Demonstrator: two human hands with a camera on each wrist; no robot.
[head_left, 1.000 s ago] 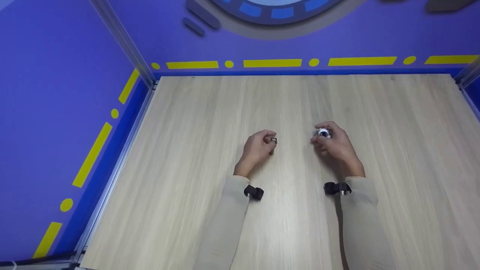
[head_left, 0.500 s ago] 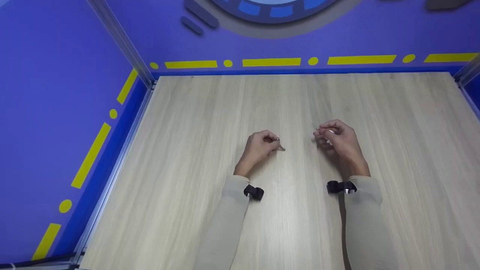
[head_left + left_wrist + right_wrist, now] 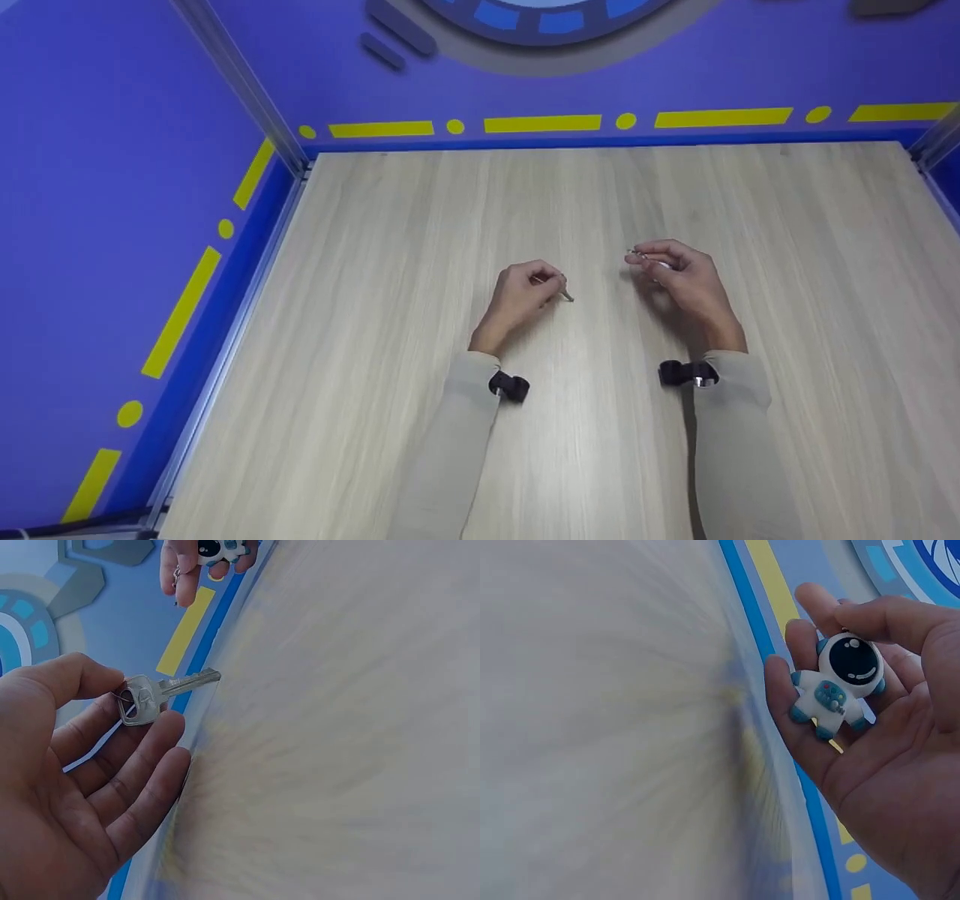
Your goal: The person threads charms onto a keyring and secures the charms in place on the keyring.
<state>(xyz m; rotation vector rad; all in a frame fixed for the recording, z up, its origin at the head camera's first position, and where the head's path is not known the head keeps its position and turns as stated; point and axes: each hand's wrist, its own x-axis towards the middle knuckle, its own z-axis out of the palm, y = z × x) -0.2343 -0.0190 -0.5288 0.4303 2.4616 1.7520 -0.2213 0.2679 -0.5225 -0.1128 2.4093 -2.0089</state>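
My left hand (image 3: 521,291) pinches a silver key (image 3: 154,700) by its bow between thumb and forefinger. The blade points away from the fingers, toward the right in the head view. A thin wire ring (image 3: 118,695) shows at the bow's hole. Opposite, my right hand (image 3: 688,281) holds an astronaut keychain (image 3: 831,696), white with teal feet and a dark visor. Thumb and forefinger grip it at the top of the head, and the other fingers lie behind the body. A short metal chain (image 3: 176,576) shows by those fingertips. Both hands are apart, above the table.
A light wood-grain table (image 3: 420,225) lies under both hands. Blue panels (image 3: 637,75) with yellow marks stand behind it and at the left, joined by a metal post (image 3: 247,82). Each wrist wears a black camera (image 3: 510,385).
My left fingers have turned the key so its blade sticks out to the right. My right hand has shifted slightly right and turned, hiding most of the astronaut from the head view.
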